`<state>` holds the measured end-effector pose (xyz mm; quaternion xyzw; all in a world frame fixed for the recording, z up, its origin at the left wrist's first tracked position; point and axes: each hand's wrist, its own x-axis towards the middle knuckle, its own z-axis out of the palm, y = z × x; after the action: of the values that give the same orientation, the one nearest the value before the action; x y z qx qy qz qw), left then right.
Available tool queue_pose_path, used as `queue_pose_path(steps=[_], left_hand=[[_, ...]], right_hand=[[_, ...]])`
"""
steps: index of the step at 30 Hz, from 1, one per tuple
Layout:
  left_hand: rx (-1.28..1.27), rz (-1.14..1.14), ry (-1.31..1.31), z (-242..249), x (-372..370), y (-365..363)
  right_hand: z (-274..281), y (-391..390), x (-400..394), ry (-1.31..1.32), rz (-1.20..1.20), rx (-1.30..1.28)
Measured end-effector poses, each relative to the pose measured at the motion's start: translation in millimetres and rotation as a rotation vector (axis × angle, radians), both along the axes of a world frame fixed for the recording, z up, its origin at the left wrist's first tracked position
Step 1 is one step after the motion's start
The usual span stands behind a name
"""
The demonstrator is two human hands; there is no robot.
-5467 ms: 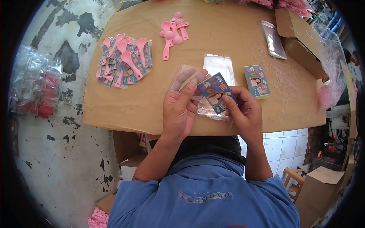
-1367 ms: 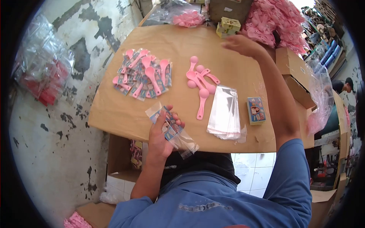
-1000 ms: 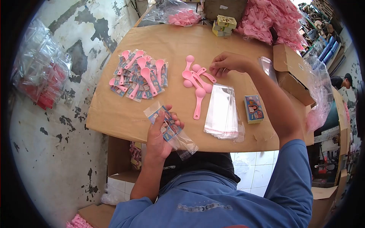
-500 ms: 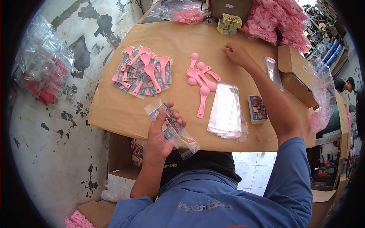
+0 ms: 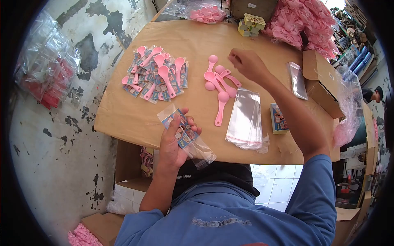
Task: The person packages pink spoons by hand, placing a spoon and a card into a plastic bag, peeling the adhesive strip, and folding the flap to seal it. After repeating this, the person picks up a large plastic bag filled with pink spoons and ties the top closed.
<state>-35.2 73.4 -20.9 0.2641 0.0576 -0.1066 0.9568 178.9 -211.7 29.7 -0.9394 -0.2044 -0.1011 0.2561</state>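
Clear bag (image 5: 186, 137) w/ printed card, text unreadable, in left hand (image 5: 174, 141) grip; right hand (image 5: 246, 65) grip unclear, over pink spoons (image 5: 219, 84).

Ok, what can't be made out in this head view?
- Right hand: curled fingers hide whether it holds a spoon.
- Card in clear bag: print too small, partly behind left hand fingers.
- Card stack: artwork too small.
- Pink heap: cut off by top edge.
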Motion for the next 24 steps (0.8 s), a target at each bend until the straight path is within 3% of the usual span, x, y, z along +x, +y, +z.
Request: queue_pose_path(steps=[3, 6, 7, 11, 19, 24], left_hand=[[0.014, 0.016, -0.001, 0.2, -0.5, 1.5], [0.025, 0.04, -0.003, 2.6, -1.2, 4.1], [0.028, 0.049, -0.004, 3.0, -1.5, 5.0], [0.019, 0.105, -0.004, 1.5, 0.6, 5.6], [-0.028, 0.204, -0.068, 5.3, 4.9, 2.1], [-0.091, 0.369, -0.161, 6.6, 41.3, 6.8]], right_hand=[[21.3, 25.5, -38.8, 0.17, 0.255, 0.019], [33.6, 45.0, -69.5, 0.357, 0.339, -0.116], [26.8, 48.2, -79.6, 0.237, 0.386, -0.229], [21.4, 74.4, -136.7, 0.36, 0.237, -0.439], [21.2, 64.3, -161.1, 0.279, 0.233, -0.16], [69.2, 36.1, -202.1, 0.578, 0.205, 0.299]])
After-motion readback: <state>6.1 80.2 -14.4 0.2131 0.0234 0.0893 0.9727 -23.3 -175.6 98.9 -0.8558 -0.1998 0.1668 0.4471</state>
